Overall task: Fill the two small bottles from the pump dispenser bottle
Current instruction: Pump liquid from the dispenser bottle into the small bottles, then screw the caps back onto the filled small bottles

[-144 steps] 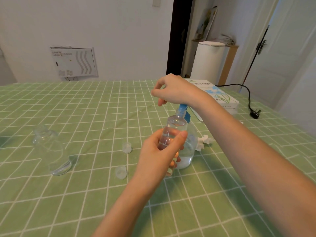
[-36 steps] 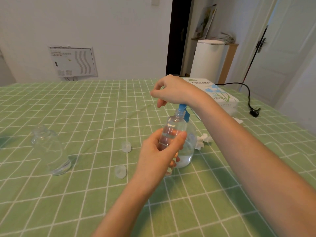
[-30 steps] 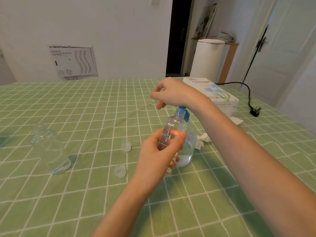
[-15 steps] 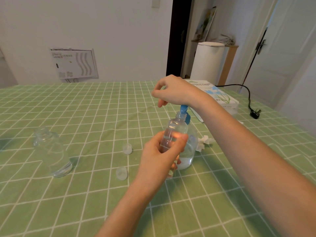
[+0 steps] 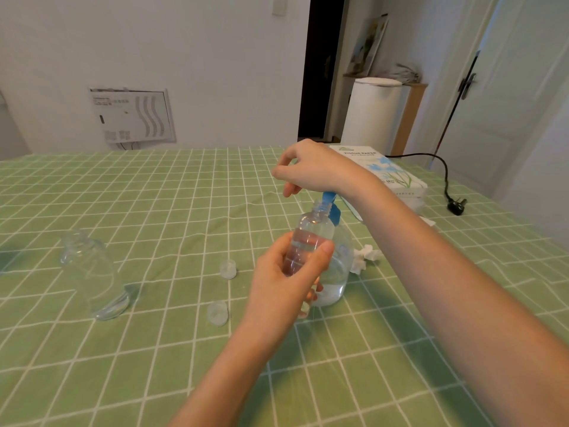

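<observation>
Under my right hand (image 5: 311, 169), palm pressing the pump (image 5: 328, 197) with fingers (image 5: 289, 188) loose, I'd hold the small bottle (image 5: 309, 235), gripped in my left hand (image 5: 284, 283), close under it and pump slowly.

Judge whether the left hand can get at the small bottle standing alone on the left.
Probably not yet: the left hand grips the raised bottle under the pump spout. Only two caps lie between it and the lone bottle, so once freed it likely could.

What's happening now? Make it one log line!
left hand: grips small bottle | right hand: atop blue pump | pump dispenser bottle: behind small bottle | second bottle: stands left, uncapped | caps: two loose
</observation>
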Motion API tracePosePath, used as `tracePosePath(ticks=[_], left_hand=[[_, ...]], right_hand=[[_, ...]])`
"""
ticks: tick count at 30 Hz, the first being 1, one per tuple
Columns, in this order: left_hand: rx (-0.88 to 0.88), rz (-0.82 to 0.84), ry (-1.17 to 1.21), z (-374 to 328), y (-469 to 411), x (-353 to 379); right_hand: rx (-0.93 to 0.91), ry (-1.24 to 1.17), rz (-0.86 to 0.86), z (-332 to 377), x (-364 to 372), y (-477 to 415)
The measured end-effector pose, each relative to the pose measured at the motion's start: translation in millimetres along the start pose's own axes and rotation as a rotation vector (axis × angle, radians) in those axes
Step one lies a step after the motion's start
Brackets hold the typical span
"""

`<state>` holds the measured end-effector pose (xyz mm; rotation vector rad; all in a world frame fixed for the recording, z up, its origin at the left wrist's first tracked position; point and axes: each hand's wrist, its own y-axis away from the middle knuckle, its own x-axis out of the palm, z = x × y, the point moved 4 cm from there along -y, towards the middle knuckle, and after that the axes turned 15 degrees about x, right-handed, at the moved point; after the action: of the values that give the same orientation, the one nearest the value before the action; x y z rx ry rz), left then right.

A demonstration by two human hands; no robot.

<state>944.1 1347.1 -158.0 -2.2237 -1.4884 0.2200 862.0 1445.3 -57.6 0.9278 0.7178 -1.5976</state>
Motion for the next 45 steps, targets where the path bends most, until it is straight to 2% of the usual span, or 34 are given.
tracePosePath(ticks=[7, 12, 20, 24, 28, 31, 35, 38, 42, 45], left_hand=[[0.004, 0.037, 0.018, -3.6, 0.7, -1.9], [0.011, 0.125, 0.030, -14.1, 3.3, -5.0], [0.062, 0.141, 0.005, -28.7, 5.6, -17.4], [0.073, 0.115, -0.028, -36.7, 14.7, -33.8], [0.046, 0.004, -0.054, -39.9, 32.6, -61.1], [0.047, -0.059, -0.065, -46.6, 48.9, -78.9], [0.061, -0.147, -0.077, -52.9, 71.5, -96.6], [0.064, -0.179, -0.100, -54.4, 87.9, -105.5], [0.073, -0.181, -0.121, -55.2, 105.0, -111.1], [0.063, -0.202, -0.128, -53.3, 112.1, -113.9]], right_hand=[[0.029, -0.082, 0.008, -3.3, -0.4, -1.3], [0.065, -0.175, 0.037, 0.6, -9.8, -1.9], [0.115, -0.143, 0.083, 0.0, -13.8, 5.3], [0.019, -0.188, 0.031, 7.2, -26.1, 15.0], [-0.127, -0.183, -0.009, 24.1, -28.2, 39.4], [-0.226, -0.191, -0.039, 33.8, -14.5, 68.4], [-0.305, -0.267, 0.024, 32.3, 23.8, 103.3], [-0.277, -0.282, 0.077, 17.2, 63.5, 113.3], [-0.203, -0.074, 0.092, -7.0, 113.8, 108.6], [-0.168, -0.010, 0.089, -11.6, 134.6, 101.9]])
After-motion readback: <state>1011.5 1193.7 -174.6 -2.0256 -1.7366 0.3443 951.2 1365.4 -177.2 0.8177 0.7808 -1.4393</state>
